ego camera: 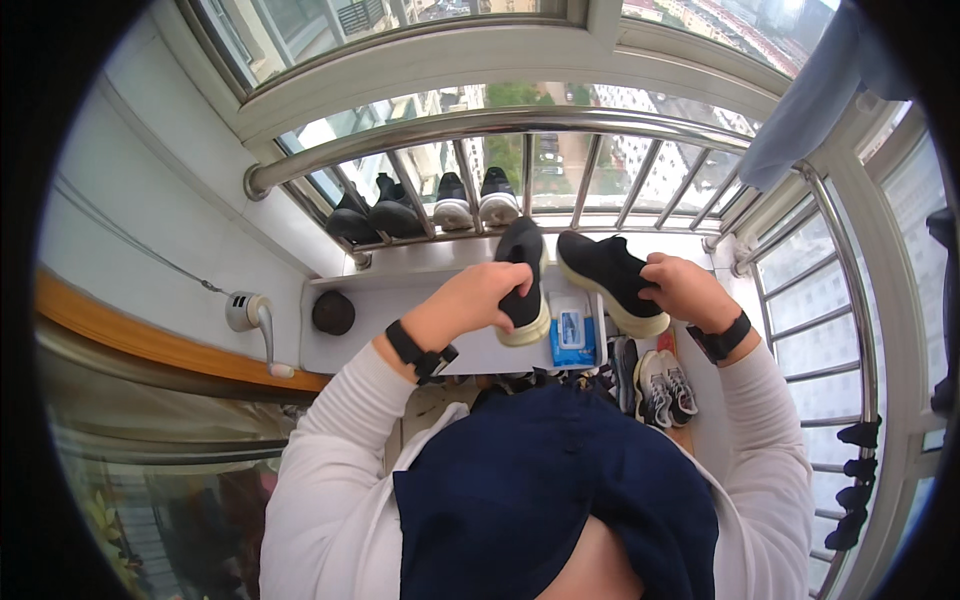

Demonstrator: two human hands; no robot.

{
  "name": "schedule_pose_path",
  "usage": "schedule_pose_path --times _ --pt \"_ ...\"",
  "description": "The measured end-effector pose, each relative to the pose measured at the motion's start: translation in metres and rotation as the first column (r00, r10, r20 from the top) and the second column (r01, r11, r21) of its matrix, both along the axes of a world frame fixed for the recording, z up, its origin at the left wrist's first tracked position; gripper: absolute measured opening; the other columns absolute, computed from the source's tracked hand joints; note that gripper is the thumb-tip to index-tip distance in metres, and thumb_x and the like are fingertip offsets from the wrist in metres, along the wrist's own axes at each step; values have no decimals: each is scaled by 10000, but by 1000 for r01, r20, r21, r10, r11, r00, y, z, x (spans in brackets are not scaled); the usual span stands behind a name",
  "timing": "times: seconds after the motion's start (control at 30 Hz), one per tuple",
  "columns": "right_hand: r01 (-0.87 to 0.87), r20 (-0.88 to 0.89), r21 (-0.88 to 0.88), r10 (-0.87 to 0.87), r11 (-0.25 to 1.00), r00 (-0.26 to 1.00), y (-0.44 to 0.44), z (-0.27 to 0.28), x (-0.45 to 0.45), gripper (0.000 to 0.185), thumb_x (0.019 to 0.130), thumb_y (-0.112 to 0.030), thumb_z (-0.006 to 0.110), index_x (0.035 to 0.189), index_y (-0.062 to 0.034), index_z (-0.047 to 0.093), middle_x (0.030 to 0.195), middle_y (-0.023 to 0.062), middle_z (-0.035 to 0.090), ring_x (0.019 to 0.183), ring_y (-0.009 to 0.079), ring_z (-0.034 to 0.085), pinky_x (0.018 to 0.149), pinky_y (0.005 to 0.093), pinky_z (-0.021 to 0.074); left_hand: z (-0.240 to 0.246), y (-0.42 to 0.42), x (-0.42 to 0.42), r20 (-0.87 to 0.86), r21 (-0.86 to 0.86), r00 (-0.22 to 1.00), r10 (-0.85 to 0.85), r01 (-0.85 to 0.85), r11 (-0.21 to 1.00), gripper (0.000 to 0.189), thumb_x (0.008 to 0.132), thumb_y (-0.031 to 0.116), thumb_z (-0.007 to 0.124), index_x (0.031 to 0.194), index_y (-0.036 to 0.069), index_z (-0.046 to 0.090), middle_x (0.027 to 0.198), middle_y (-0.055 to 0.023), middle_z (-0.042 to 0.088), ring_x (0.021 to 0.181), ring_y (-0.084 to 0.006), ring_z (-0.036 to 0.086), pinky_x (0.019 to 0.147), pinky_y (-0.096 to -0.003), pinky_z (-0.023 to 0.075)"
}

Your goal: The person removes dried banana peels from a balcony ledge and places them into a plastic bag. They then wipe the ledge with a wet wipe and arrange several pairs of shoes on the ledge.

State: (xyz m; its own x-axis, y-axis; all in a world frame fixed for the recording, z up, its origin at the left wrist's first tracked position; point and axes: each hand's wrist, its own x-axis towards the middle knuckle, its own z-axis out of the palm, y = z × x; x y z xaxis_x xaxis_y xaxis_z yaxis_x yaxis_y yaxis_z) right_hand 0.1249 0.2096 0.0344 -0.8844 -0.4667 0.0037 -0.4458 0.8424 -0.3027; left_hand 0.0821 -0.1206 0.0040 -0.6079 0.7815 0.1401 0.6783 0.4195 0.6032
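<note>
My left hand [495,289] grips a black shoe [521,251] with a pale sole, its toe pointing towards the window. In my right hand [679,285] is the matching black shoe [606,266], held near the heel, its toe tilted to the left. Both shoes are held up over a white shelf top [405,307]. Between and below them lies a blue-and-white pack of wipes [573,330], partly covered by the shoes. A dark round cap-like thing [333,313] rests at the shelf's left end.
Behind a steel railing [495,120] stand black shoes [394,214] and black-and-white shoes [454,206]. Sneakers [664,386] sit low at the right. A hand crank [255,319] juts from the left wall. Blue cloth [799,120] hangs at upper right; dark socks [853,495] hang on the right railing.
</note>
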Motion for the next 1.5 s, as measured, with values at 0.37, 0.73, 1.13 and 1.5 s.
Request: schedule_pose_path --times 0.37,0.73,1.13,1.5 --pt "211 -63 -56 -215 976 975 57 -41 -73 198 784 -156 704 876 12 651 908 185 619 874 383 602 777 434 495 -5 82 -64 0 -69 996 -93 92 993 523 524 84 870 835 76 450 765 -113 559 769 -347 579 646 -400 451" --pt "258 3 -208 -264 943 965 70 -47 -128 252 808 -192 703 909 33 648 895 231 633 873 423 598 779 453 480 19 78 -77 74 -61 995 -61 66 996 540 510 84 874 816 71 430 726 -125 541 742 -358 573 615 -408 437" --pt "336 -50 -371 -380 866 924 65 -47 -172 224 848 -178 648 913 37 644 872 263 641 862 451 599 749 471 484 13 83 -120 35 5 998 61 -62 998 553 501 82 873 782 62 397 677 -133 480 645 -325 496 569 -382 402" --pt "333 6 -380 -358 863 934 42 -95 -181 629 722 -263 767 1168 80 485 1085 298 572 1047 441 565 897 436 478 -44 98 -148 -128 -79 937 326 -338 938 763 464 343 923 1003 68 458 987 -145 454 931 -323 504 798 -377 457"
